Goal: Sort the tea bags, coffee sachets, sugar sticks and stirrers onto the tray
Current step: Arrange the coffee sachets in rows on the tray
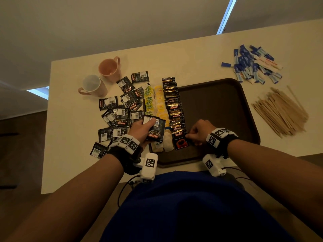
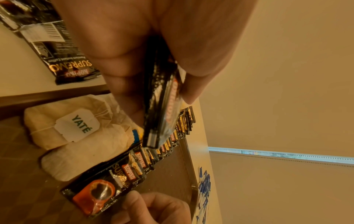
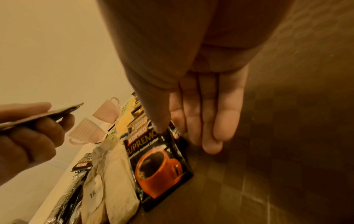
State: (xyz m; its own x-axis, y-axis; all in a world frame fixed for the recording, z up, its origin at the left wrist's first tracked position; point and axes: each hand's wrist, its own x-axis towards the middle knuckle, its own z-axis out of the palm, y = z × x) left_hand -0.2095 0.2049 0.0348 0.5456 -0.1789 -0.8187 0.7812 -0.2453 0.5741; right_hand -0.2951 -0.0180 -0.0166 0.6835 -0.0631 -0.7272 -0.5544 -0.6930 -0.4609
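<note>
Roughly a third done, by my read. On the tray (image 1: 218,105) the left side holds two columns of tea bags (image 1: 158,105) and one overlapping column of coffee sachets (image 1: 174,109) running front to back; the rest of the tray is bare. The left hand (image 1: 141,130) has its grip clamped on a small stack of sachets (image 1: 154,128), thumb on top, held just above the tea bags at the tray's near-left corner. The right hand (image 1: 201,132) sits at the near end of the coffee column, fingers loosely curled, thumb tip touching the front sachet (image 3: 159,166) (it pinches nothing that I can see, so grip apart), probably nudging it into line. Still to do: many loose sachets (image 1: 115,116) scattered on the tabletop (image 1: 70,154) left of the tray, the sugar sticks (image 1: 253,65) piled at the far right, and the stirrers (image 1: 281,110) heaped right of the tray, neither pile started. Two mugs (image 1: 101,77) stand at the far left, not part of the sort.
</note>
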